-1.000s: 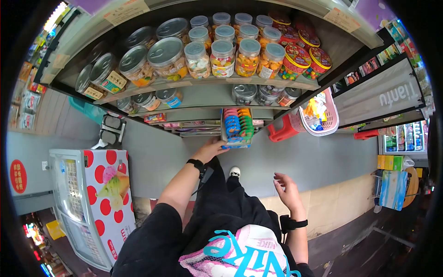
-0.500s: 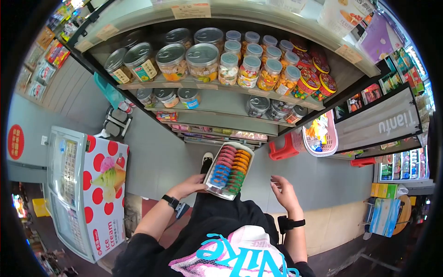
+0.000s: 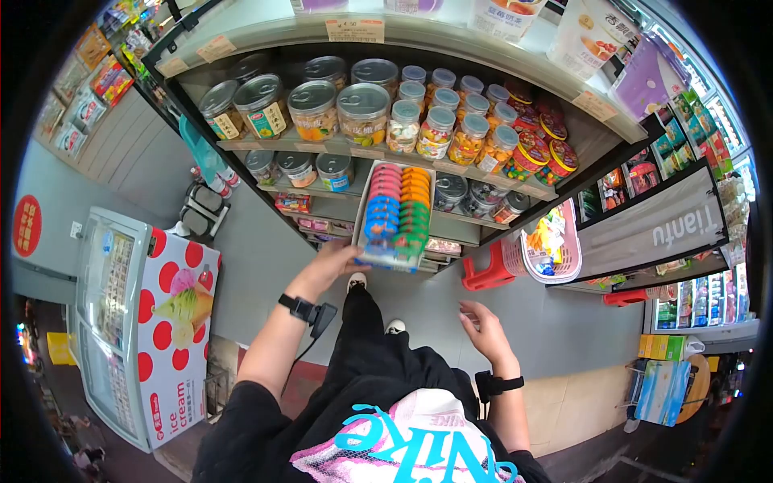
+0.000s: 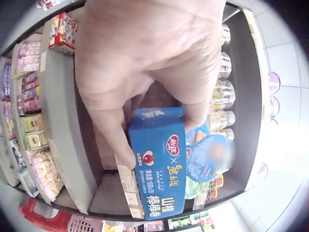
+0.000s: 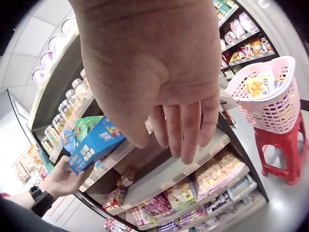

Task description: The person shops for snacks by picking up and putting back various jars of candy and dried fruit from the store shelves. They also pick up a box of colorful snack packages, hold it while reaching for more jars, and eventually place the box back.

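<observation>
My left hand (image 3: 336, 262) grips a blue card display box (image 3: 390, 259) by its near end. In the left wrist view, thumb and fingers pinch the printed box (image 4: 157, 164) from both sides. Rows of round candy packs (image 3: 415, 193) in pink, orange, blue and green stand inside it. The box overlaps the front of the second shelf (image 3: 366, 167) in the head view, between jars left and right. Held apart to the right, my right hand (image 3: 483, 326) has nothing in it; its fingers extend loosely in the right wrist view.
Large and small lidded jars (image 3: 362, 113) fill the shelf above. Pink and purple packets (image 5: 154, 208) lie on the lower shelves. A pink basket (image 3: 551, 249) sits on a red stool (image 3: 483, 270) to the right; an ice cream freezer (image 3: 177, 322) stands at left.
My left hand drew the box from low at the shelves toward my body, then raised it forward to the second shelf's front. The right hand stays nearly in place.
</observation>
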`<move>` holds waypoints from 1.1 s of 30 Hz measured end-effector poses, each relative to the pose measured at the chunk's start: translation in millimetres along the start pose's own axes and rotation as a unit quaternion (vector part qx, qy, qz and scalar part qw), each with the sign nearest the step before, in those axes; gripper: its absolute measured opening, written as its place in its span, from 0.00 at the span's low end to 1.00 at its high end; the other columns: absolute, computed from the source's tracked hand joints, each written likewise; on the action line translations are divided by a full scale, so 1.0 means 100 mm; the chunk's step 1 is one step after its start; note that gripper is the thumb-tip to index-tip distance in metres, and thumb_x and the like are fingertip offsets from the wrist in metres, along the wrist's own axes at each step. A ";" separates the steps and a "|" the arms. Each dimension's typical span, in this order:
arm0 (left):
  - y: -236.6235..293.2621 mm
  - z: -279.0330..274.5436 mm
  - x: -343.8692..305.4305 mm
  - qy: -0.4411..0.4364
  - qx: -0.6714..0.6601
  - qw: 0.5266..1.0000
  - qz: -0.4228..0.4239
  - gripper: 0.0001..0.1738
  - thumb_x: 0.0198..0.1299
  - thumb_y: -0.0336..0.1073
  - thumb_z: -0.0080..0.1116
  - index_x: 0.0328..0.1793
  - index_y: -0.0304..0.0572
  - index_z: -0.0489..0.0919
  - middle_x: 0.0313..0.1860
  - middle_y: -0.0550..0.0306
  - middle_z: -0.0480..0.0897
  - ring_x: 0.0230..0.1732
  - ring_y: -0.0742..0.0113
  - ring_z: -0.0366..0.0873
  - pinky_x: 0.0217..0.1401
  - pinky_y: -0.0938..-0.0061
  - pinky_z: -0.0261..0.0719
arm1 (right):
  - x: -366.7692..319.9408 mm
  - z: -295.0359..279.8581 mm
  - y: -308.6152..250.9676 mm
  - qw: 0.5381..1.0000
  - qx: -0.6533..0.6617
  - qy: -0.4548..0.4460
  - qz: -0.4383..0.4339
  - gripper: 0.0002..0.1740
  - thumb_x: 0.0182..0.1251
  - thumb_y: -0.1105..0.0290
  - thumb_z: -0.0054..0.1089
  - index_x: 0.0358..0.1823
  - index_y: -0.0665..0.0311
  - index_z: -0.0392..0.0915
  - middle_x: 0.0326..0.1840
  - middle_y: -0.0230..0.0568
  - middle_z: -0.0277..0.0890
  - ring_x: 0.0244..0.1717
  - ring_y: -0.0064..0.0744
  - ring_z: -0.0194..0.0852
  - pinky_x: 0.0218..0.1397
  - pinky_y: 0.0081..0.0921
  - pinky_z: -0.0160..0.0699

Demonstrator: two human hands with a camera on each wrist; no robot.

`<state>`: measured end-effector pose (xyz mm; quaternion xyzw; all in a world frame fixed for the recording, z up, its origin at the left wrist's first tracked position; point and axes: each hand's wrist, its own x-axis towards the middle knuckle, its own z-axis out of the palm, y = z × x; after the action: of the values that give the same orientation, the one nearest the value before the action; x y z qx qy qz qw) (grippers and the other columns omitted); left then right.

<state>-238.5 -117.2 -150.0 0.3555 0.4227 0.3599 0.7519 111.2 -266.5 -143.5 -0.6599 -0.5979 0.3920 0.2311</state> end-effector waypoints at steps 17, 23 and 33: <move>-0.02 0.24 0.72 0.177 -0.151 0.968 0.090 0.43 0.68 0.51 0.61 0.80 0.38 0.56 0.65 0.47 0.75 0.61 0.53 0.79 0.67 0.60 0.79 | -0.24 -0.02 0.28 0.997 0.042 0.036 0.057 0.19 0.71 0.69 0.62 0.61 0.68 0.77 0.55 0.51 0.83 0.52 0.42 0.85 0.57 0.37 0.82; -0.14 0.39 0.42 0.162 -0.056 0.980 0.103 0.45 0.73 0.52 0.56 0.82 0.36 0.46 0.68 0.39 0.70 0.66 0.46 0.77 0.68 0.54 0.78 | -0.20 -0.01 0.26 0.997 0.038 0.030 0.058 0.19 0.71 0.69 0.62 0.61 0.67 0.77 0.55 0.51 0.83 0.52 0.42 0.85 0.57 0.37 0.82; 0.01 0.08 0.76 0.104 -0.121 0.985 0.067 0.36 0.71 0.47 0.57 0.70 0.25 0.58 0.61 0.37 0.74 0.59 0.45 0.82 0.63 0.57 0.84 | -0.08 0.03 0.13 0.998 0.029 0.008 0.048 0.19 0.71 0.69 0.62 0.61 0.67 0.77 0.55 0.52 0.83 0.53 0.43 0.85 0.57 0.37 0.82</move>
<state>-202.3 -54.8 -175.0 0.2498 0.4273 0.4933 0.7153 116.7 -277.2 -153.2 -0.6839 -0.5520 0.4146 0.2359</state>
